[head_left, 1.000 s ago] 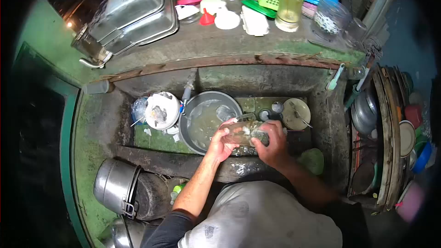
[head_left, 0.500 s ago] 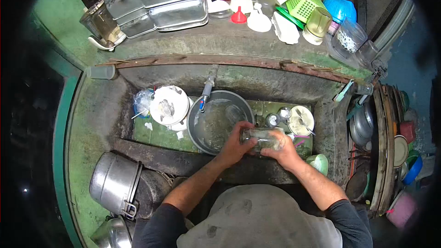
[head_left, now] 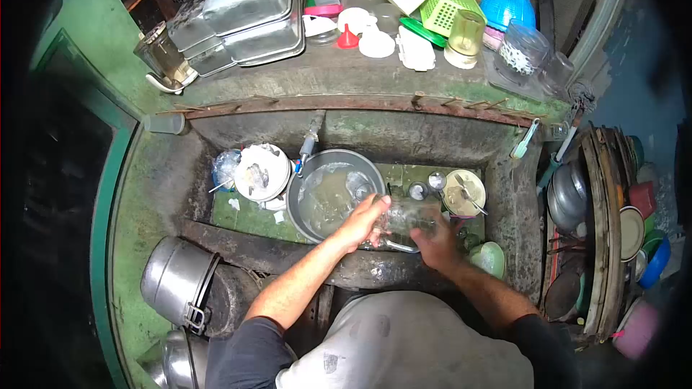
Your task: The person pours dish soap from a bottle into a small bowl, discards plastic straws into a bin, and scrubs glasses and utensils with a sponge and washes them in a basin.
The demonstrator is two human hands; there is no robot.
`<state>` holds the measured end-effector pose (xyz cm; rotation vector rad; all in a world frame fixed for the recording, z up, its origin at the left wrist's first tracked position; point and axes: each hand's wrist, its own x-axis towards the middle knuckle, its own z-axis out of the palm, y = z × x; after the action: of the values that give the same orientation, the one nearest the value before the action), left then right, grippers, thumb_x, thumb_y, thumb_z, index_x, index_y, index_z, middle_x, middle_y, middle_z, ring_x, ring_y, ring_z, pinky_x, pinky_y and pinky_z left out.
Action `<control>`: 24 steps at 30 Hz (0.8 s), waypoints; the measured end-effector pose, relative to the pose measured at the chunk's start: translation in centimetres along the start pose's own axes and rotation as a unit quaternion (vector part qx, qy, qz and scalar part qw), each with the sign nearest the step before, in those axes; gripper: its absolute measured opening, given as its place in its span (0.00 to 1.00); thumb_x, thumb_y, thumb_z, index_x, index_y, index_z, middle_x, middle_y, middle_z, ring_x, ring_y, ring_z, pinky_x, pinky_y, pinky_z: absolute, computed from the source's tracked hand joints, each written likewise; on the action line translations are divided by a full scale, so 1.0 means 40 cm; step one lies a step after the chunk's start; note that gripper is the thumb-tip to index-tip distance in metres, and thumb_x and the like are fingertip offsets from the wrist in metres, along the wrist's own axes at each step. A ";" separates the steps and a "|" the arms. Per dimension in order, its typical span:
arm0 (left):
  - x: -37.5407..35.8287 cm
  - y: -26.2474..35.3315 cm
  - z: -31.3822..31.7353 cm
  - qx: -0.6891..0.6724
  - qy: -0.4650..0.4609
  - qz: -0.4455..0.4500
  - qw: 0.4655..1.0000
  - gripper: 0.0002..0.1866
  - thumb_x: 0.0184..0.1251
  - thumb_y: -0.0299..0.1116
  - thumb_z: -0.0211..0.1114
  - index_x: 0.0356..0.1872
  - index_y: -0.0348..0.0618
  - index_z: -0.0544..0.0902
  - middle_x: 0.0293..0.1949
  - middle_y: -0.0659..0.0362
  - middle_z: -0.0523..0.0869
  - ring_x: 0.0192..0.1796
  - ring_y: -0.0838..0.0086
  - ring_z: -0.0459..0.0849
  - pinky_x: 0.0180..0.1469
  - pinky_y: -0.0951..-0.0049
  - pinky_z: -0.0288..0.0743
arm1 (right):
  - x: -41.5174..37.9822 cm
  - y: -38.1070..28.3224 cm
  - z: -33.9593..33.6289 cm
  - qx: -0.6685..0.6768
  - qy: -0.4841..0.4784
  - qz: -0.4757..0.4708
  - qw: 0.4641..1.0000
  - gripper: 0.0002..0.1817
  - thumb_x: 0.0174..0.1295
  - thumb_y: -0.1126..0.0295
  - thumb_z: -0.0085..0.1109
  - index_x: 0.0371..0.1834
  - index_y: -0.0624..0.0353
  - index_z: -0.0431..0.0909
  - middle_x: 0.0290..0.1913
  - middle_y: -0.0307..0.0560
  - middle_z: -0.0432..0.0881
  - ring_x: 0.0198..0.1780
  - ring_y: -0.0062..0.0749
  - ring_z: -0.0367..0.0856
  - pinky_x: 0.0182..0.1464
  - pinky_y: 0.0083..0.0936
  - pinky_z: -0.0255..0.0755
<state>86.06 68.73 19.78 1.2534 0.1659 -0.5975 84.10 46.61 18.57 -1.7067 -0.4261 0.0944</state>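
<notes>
Glass fills both hands, just right of frame centre: a clear vessel (head_left: 407,215), lying sideways, the left hand (head_left: 364,225) curled round one end, the blurred right hand (head_left: 437,241) closed about the other. Handling it two-handed seems the step; moving on calls for a secure grip. Up and left sits a grey basin (head_left: 291,202).

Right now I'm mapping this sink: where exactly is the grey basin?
In the head view, the grey basin is just left of centre, by the tap and left hand, right of the white container.
</notes>
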 end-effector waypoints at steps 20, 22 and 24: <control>-0.003 -0.231 0.358 -0.087 0.082 0.021 0.993 0.18 0.79 0.51 0.46 0.55 0.49 0.66 0.36 0.58 0.76 0.17 0.78 0.71 0.14 0.79 0.65 | -0.141 0.000 -0.322 -0.131 -0.240 -0.081 0.958 0.23 0.62 0.71 0.60 0.62 0.64 0.75 0.59 0.48 0.79 0.60 0.36 0.77 0.62 0.33 0.69; -0.014 -0.260 0.354 -0.100 0.043 0.040 0.993 0.17 0.79 0.49 0.48 0.57 0.52 0.65 0.47 0.57 0.75 0.28 0.73 0.77 0.21 0.74 0.72 | -0.129 -0.011 -0.337 -0.001 -0.360 0.043 0.932 0.22 0.66 0.70 0.58 0.63 0.62 0.76 0.60 0.47 0.79 0.62 0.32 0.73 0.61 0.31 0.69; -0.006 -0.273 0.353 -0.070 0.053 0.140 0.986 0.17 0.77 0.44 0.55 0.58 0.50 0.67 0.51 0.56 0.74 0.45 0.72 0.79 0.30 0.69 0.80 | -0.110 0.062 -0.323 0.111 -0.282 0.093 0.948 0.15 0.68 0.69 0.57 0.53 0.65 0.81 0.52 0.48 0.83 0.53 0.28 0.78 0.54 0.29 0.72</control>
<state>77.46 53.74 15.27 1.1465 0.1164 -0.2720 84.46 32.77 17.81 -1.4746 -0.6469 0.7551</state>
